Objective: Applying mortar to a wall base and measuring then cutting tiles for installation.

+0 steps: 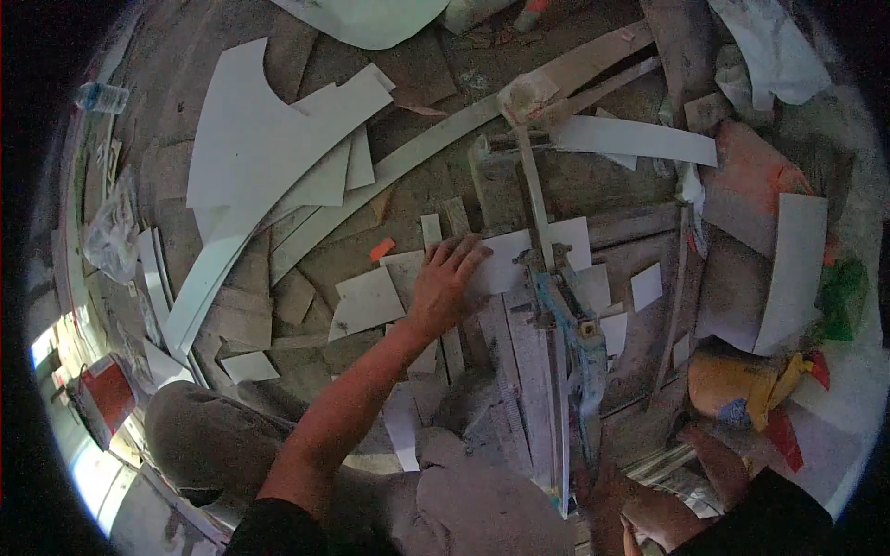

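Note:
My left hand (pixel 443 278) lies flat with its fingers extended on a white tile piece (pixel 505 262), which sits on a manual tile cutter (pixel 535 190) under its rail. Toward me along the rail runs the cutter's worn blue handle (pixel 591 389). My right hand (pixel 601 491), dim at the lower edge, is closed around the near end of that handle; its separate fingers are hard to make out. Other cut tile pieces (pixel 369 304) lie to the left of the cutter, and a small square offcut (pixel 646 286) lies to its right.
Large curved white tile pieces (pixel 236 139) are piled at the far left. A long curved strip (pixel 408 167) crosses behind the cutter. On the right lie a yellow bag (pixel 732 382) and another tile strip (pixel 795 269). A plastic bottle (pixel 102 97) is at the far left edge.

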A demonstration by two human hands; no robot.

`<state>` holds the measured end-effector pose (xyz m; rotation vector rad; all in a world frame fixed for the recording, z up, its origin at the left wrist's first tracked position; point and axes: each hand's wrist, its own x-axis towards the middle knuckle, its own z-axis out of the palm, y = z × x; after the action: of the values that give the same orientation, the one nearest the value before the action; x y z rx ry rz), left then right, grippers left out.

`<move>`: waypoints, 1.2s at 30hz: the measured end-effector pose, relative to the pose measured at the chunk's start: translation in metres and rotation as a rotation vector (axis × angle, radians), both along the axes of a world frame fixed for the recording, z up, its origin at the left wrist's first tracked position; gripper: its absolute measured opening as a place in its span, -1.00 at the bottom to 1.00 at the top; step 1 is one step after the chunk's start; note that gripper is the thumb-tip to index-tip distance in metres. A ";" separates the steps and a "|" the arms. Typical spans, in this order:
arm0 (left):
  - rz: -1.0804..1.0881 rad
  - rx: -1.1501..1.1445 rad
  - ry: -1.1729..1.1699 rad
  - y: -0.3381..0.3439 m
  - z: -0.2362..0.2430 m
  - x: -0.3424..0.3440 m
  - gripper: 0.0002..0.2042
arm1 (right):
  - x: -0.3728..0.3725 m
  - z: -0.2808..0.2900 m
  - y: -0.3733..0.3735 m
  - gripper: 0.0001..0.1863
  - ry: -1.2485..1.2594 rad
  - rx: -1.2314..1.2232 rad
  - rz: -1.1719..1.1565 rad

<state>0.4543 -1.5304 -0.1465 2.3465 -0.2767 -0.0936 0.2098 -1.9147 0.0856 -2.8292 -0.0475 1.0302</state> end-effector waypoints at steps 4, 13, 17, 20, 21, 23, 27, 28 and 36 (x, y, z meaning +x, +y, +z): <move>0.007 -0.014 0.009 0.000 -0.001 -0.001 -0.21 | 0.008 0.003 0.011 -0.27 -0.009 -0.013 -0.007; -0.018 0.013 0.020 -0.002 -0.001 -0.003 -0.17 | 0.095 0.025 0.077 -0.28 -0.084 0.039 -0.167; 0.046 0.028 -0.025 -0.006 0.003 -0.007 -0.19 | 0.121 0.029 0.093 -0.21 -0.111 0.050 -0.124; 0.069 0.026 -0.024 -0.006 0.005 -0.010 -0.19 | 0.123 0.022 0.098 -0.25 -0.095 -0.005 -0.114; 0.065 0.048 -0.022 -0.006 0.005 -0.009 -0.18 | 0.124 0.016 0.100 -0.26 -0.048 -0.063 -0.188; 0.078 0.026 -0.087 -0.006 0.004 -0.008 -0.15 | 0.125 0.006 0.102 -0.27 -0.138 -0.060 -0.106; 0.060 -0.038 0.094 -0.004 0.004 -0.010 -0.08 | 0.124 -0.001 0.102 -0.29 -0.199 0.053 -0.123; 0.086 -0.032 0.089 -0.004 0.006 -0.010 -0.08 | 0.123 -0.001 0.101 -0.30 -0.200 0.115 -0.131; 0.056 0.011 0.027 0.000 0.019 -0.008 -0.03 | 0.115 -0.011 0.079 -0.27 -0.163 0.115 -0.085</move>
<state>0.4461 -1.5306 -0.1278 2.3601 -0.1971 -0.0997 0.3250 -1.8359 0.0742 -2.7770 -0.0016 0.7538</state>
